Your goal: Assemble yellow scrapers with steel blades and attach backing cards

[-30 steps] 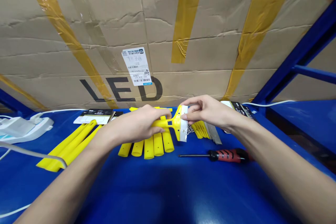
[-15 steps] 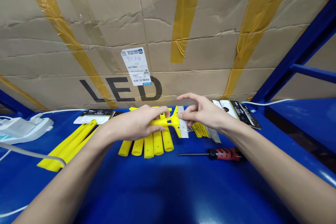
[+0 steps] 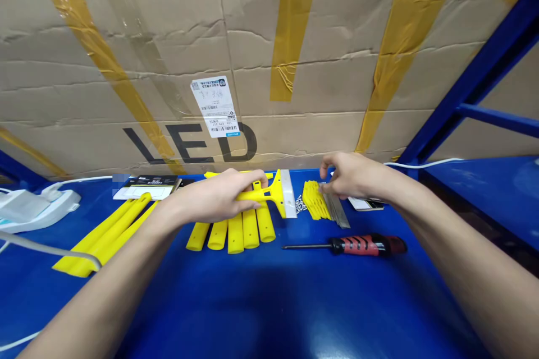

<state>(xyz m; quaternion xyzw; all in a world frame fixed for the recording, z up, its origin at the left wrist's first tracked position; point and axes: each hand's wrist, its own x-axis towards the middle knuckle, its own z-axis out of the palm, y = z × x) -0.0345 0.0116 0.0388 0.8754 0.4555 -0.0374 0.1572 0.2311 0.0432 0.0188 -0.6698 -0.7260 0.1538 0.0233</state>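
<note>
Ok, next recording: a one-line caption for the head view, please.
Left hand holds a yellow scraper with a metal blade while the right hand touches stacked metal blades.

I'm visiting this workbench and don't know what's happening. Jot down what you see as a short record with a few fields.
Left hand: grips a yellow plastic scraper with a metal edge
Right hand: at a stack of thin metal strips
Nearby: yellow handles, red-and-black screwdriver
Surface: blue bench

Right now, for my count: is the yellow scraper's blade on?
On: the silver blade runs along the head of the yellow scraper in the left hand.
</note>
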